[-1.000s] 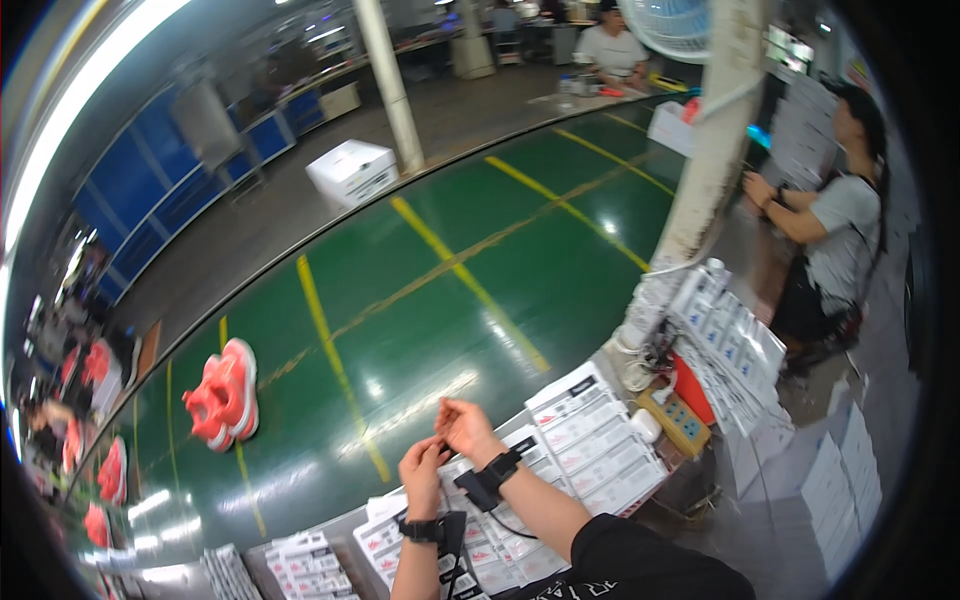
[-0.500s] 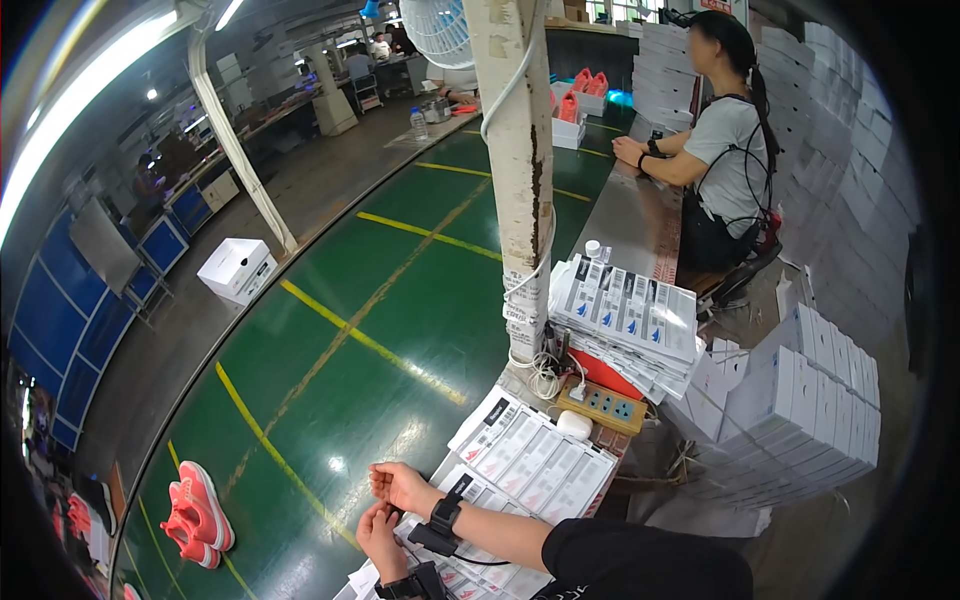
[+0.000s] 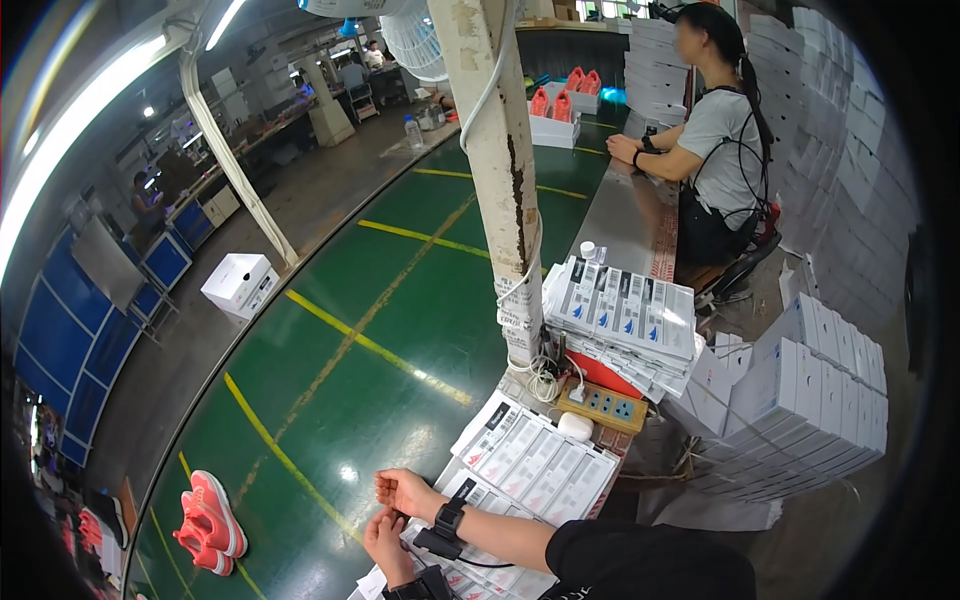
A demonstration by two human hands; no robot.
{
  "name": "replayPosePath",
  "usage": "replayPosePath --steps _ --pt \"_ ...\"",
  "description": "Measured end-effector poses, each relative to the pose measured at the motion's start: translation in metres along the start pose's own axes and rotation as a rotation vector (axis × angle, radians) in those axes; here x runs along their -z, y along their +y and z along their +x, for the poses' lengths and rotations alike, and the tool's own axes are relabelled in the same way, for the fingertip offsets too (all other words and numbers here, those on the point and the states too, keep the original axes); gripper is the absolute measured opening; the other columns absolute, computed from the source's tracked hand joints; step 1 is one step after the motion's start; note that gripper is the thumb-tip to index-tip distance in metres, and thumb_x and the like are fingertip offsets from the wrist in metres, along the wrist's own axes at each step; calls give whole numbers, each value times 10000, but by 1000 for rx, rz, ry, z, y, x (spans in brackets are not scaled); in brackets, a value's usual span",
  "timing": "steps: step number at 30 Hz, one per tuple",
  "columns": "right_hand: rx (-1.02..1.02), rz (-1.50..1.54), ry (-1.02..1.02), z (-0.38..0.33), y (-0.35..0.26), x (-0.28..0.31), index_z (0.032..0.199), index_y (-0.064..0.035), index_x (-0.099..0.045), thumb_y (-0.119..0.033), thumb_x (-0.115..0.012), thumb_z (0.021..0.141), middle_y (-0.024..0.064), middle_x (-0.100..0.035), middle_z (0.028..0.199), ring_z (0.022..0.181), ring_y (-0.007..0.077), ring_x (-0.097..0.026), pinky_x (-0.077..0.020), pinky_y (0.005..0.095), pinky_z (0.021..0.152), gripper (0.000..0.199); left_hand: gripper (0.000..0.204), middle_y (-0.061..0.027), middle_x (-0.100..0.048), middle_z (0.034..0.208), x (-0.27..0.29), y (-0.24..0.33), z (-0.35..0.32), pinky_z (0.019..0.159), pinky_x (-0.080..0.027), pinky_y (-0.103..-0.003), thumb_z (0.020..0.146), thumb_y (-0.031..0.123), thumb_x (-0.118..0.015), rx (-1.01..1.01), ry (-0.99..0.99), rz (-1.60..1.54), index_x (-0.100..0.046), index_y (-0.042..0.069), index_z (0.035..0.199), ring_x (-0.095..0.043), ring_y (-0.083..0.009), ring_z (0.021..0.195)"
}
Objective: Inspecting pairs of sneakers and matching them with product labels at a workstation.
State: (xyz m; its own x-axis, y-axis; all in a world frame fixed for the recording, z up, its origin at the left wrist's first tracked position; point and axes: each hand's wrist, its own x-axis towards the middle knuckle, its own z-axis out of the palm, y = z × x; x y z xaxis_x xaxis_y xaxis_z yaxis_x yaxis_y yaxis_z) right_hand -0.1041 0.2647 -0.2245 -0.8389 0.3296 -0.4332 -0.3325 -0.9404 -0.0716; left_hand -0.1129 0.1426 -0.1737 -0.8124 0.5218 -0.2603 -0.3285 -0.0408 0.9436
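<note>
My right hand (image 3: 405, 492) and my left hand (image 3: 385, 545) are close together at the bottom edge, fingertips meeting, fingers curled. Whether they pinch something small is too fine to see. Both wrists carry black bands. The hands hover over white sheets of small black-and-white labels (image 3: 535, 460), which lie at the near edge of a green conveyor belt (image 3: 380, 330). A pair of pink shoes (image 3: 210, 520) lies on the belt to the left of my hands.
A white pillar (image 3: 500, 150) rises beyond the sheets, with a taller stack of label sheets (image 3: 620, 310) and a power strip (image 3: 603, 405) at its foot. Stacked white boxes (image 3: 800, 410) stand at the right. A seated co-worker (image 3: 715, 130) works further along. A white box (image 3: 240, 285) sits on the floor left.
The view has swung: the pillar, the label stacks and the co-worker have come nearer the centre and the shoes have slid left. My hands stay together over the sheets.
</note>
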Motion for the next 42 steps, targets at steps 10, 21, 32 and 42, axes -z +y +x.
replayPosePath --steps 10,21,32,42 --pt "-4 15 -19 0 1 2 887 -21 -601 -125 -521 851 61 -593 745 666 189 -577 -512 312 645 136 169 -95 -604 896 3 -4 3 711 -491 -251 864 56 -492 -11 -11 -15 -577 -51 963 -586 -148 815" --pt "1 17 -31 1 0 2 900 -16 -599 -125 -518 853 62 -596 749 668 187 -577 -509 316 642 143 170 -102 -609 916 3 -3 3 728 -490 -259 868 61 -496 -7 -20 -14 -579 -44 972 -592 -160 842" --pt "-18 -1 -24 1 -1 3 916 -26 -583 -132 -515 871 57 -598 762 685 181 -584 -506 304 642 134 178 -104 -611 913 -1 1 -1 720 -486 -248 872 64 -492 -11 -8 -5 -581 -49 977 -594 -159 845" --pt "-22 -19 -6 1 -1 2 934 -32 -591 -140 -515 869 56 -604 764 685 184 -588 -505 306 646 147 163 -97 -614 910 2 -2 2 714 -487 -247 871 55 -492 -5 -8 -6 -584 -39 967 -596 -150 837"
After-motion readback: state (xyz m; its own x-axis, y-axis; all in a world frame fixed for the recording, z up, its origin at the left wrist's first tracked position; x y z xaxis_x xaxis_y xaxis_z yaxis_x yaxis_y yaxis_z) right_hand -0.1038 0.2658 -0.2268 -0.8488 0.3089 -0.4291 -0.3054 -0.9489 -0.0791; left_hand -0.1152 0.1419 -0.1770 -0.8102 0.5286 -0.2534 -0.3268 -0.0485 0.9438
